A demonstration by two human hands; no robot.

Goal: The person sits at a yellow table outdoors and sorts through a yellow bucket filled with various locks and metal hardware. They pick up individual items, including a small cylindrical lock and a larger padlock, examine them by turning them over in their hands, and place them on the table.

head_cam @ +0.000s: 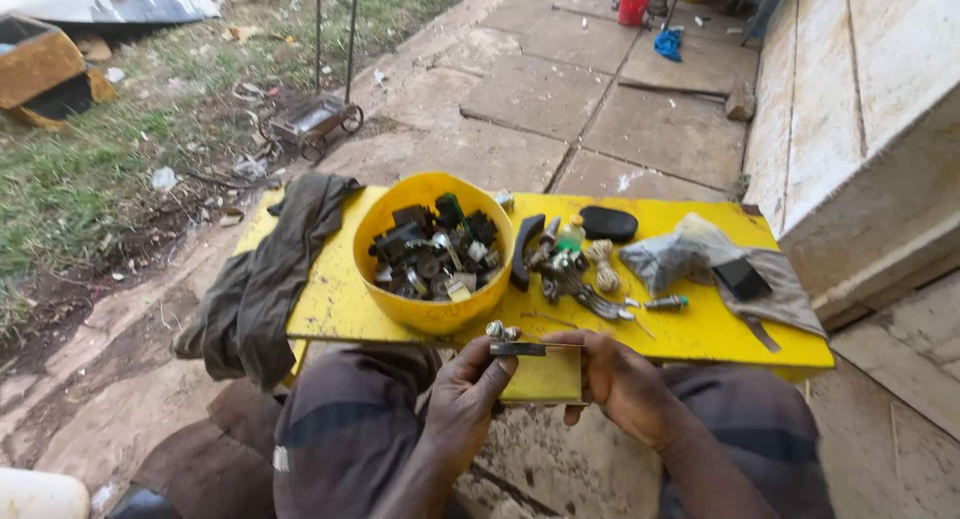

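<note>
Both hands are pinched onto one small part at the lower centre of the frame: the left hand (462, 391) clamps the near end of a short dark metal bar (518, 349) between thumb and fingers, and the right hand (622, 379) closes on its far end, so the bar spans level between them, just off the near edge of the yellow table (330, 304). Two small rounded silver studs (502, 331) sit on top of the bar near the left thumb, and holding it flat like this looks like the way to keep them facing up and in view. Just above the hands sits a yellow bowl (432, 314), packed with dark switches, connectors and other small salvaged parts, close enough to reach without shifting. To its right, mid-frame, there's a curved black handle piece (524, 249), a loose heap of metal fittings and keys (570, 274), a coil of pale cord (603, 264) and a flat black oval case (608, 223). Further right, a crumpled grey plastic bag (665, 261) and a small black block (741, 277) rest on a grey cloth (790, 299). A dark olive garment (265, 279) hangs off the table's left side. Paving slabs fill the top of the frame, with a red bucket (633, 6) far off.
</note>
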